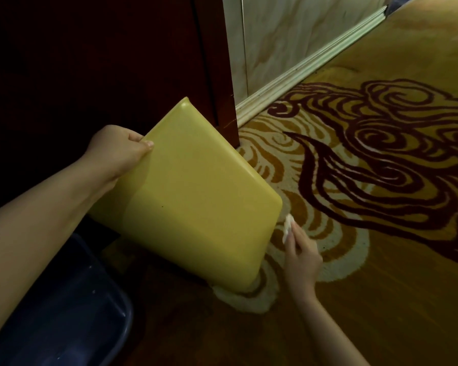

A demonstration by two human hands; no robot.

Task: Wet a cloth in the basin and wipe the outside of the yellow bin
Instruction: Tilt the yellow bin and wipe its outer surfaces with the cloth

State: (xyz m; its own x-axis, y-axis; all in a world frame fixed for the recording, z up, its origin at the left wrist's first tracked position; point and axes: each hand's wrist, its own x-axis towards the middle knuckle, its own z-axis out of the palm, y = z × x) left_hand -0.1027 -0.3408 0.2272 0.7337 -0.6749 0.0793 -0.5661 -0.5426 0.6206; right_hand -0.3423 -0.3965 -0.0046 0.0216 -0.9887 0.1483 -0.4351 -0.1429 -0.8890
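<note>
The yellow bin (191, 196) is tipped over at a slant above the patterned carpet (381, 233), its lower corner resting on or just above the carpet's pale swirl near the dark wooden door frame (217, 75). One broad, smooth face is turned up toward the camera. Tilting it this way seems meant to bring the side walls and underside within reach of the cloth.

The left hand (119, 150) grips the bin's upper left edge, the thumb lying flat on the top face and the other fingers wrapped out of sight behind; this hand carries the tilt. The right hand (299, 252) is at the bin's right side, just below its right corner, fingers together and pinched on a small white cloth (287, 228) whose bunched end shows above the fingertips. Whether the cloth is actually touching the bin's right wall cannot be told, since that wall faces away.

At the bottom left, a dark blue plastic basin (72, 313) sits on the floor, partly under the left forearm and cut off by the frame; no water can be made out in it. The bin's opening and its far sides are hidden. The room is dim, so wet streaks on the yellow surface are hard to make out.
</note>
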